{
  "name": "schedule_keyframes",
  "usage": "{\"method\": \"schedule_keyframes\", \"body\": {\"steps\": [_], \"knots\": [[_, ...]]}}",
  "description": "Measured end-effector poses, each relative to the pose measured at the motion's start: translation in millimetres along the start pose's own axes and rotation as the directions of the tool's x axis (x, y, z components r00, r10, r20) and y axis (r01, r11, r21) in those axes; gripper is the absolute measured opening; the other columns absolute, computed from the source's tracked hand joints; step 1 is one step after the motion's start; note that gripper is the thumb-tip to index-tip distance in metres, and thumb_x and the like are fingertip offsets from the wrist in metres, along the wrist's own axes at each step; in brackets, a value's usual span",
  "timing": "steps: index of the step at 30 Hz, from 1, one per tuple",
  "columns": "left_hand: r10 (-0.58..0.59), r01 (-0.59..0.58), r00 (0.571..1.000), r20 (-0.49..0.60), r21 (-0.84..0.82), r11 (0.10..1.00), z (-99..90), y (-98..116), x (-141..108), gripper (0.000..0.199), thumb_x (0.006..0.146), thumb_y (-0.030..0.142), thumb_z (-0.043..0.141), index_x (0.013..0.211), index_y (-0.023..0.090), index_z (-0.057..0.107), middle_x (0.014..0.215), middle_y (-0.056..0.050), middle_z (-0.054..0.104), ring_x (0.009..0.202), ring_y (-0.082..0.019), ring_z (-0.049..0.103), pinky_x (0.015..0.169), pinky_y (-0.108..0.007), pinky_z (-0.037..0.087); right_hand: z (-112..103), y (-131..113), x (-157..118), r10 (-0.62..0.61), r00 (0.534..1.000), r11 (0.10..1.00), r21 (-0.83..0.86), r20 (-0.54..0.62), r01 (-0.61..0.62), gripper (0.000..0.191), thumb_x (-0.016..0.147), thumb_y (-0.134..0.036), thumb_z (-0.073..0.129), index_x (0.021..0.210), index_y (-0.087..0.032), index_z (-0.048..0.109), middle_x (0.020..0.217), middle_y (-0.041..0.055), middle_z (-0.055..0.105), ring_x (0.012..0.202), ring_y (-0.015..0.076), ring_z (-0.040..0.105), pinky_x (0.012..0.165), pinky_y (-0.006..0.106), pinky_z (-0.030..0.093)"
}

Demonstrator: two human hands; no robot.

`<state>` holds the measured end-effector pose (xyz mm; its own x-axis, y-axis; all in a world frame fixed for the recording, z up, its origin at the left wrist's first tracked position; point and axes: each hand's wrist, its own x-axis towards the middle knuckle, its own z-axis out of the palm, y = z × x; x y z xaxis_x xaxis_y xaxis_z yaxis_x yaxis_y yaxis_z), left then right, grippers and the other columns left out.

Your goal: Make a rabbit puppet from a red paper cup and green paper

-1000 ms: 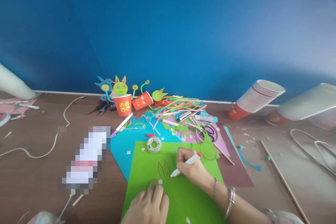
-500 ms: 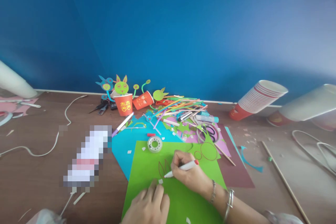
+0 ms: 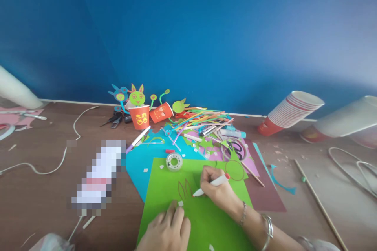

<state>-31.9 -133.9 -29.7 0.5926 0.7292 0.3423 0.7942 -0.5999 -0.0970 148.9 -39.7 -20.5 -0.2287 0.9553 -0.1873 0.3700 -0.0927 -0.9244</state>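
Observation:
A sheet of green paper (image 3: 165, 180) lies in front of me. My right hand (image 3: 216, 190) pinches a white marker with a red end (image 3: 220, 180), its tip at the sheet just right of two pointed leaf shapes (image 3: 185, 189) drawn in red. My left hand (image 3: 167, 229) rests on the lower part of the sheet, palm down with fingers stretched forward. Close to its fingertips is a small white scrap (image 3: 180, 203). A roll of clear tape (image 3: 174, 161) sits on the sheet's top edge beside a red marker cap (image 3: 170, 151). A drawn circle (image 3: 235, 170) shows at the upper right.
Behind the sheet lie blue paper (image 3: 137, 168), a pile of coloured sticks (image 3: 203, 117) and scissors (image 3: 235, 150). Red paper cups with paper figures (image 3: 140, 117) stand by the wall. Stacked cups (image 3: 290, 111) lean at right, near a wooden stick (image 3: 319, 202). A blurred-out phone-like object (image 3: 100, 176) is left.
My right hand has shifted slightly right with the marker, and the second leaf shape is now fully in view. My left hand has stayed in place.

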Motion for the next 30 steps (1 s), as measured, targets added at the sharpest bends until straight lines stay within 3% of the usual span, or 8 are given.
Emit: {"method": "schedule_keyframes", "body": {"steps": [12, 20, 24, 30], "knots": [[-0.001, 0.001, 1.0, 0.013, -0.008, 1.0, -2.8, 0.4, 0.7, 0.015, 0.077, 0.005, 0.041, 0.076, 0.019, 0.045, 0.086, -0.008, 0.067, 0.066, -0.016, 0.063, 0.055, -0.023, 0.044, 1.3, -2.7, -1.1, -0.034, 0.999, 0.996, -0.088, 0.002, 0.034, 0.016, 0.059, -0.017, 0.044, 0.049, -0.022, 0.033, 0.044, -0.0061, 0.039, 0.044, 0.0089, 0.035, 0.042, 0.021, 0.026], [-0.003, 0.003, 1.0, -0.015, 0.002, 1.0, -0.1, 0.6, 0.1, 0.014, 0.077, 0.006, 0.041, 0.078, 0.019, 0.046, 0.085, -0.008, 0.067, 0.065, -0.016, 0.063, 0.056, -0.022, 0.046, 6.4, -1.6, -4.3, -0.082, 0.997, 0.99, 0.112, 0.013, 0.08, 0.015, 0.065, -0.019, 0.046, 0.054, -0.023, 0.038, 0.048, -0.0053, 0.042, 0.046, 0.0102, 0.038, 0.043, 0.023, 0.03], [-0.002, 0.002, 1.0, 0.015, 0.006, 1.0, -1.5, 0.5, -0.5, 0.013, 0.077, 0.006, 0.042, 0.078, 0.019, 0.046, 0.085, -0.008, 0.067, 0.066, -0.016, 0.063, 0.056, -0.022, 0.046, 12.9, -4.9, -5.0, -0.081, 0.992, 0.997, 0.015, 0.096, 0.08, 0.016, 0.066, -0.017, 0.047, 0.054, -0.022, 0.037, 0.048, -0.0064, 0.039, 0.045, 0.0091, 0.034, 0.043, 0.021, 0.027], [0.011, -0.011, 1.0, 0.026, 0.0, 1.0, -1.9, 0.1, -1.1, 0.012, 0.078, 0.007, 0.043, 0.078, 0.019, 0.045, 0.087, -0.009, 0.066, 0.068, -0.017, 0.063, 0.056, -0.023, 0.045, 13.8, -5.9, -4.7, -0.102, 0.99, 0.992, -0.062, 0.094, 0.108, 0.018, 0.065, -0.016, 0.047, 0.054, -0.022, 0.035, 0.048, -0.0071, 0.037, 0.046, 0.0083, 0.033, 0.043, 0.02, 0.027]]}}
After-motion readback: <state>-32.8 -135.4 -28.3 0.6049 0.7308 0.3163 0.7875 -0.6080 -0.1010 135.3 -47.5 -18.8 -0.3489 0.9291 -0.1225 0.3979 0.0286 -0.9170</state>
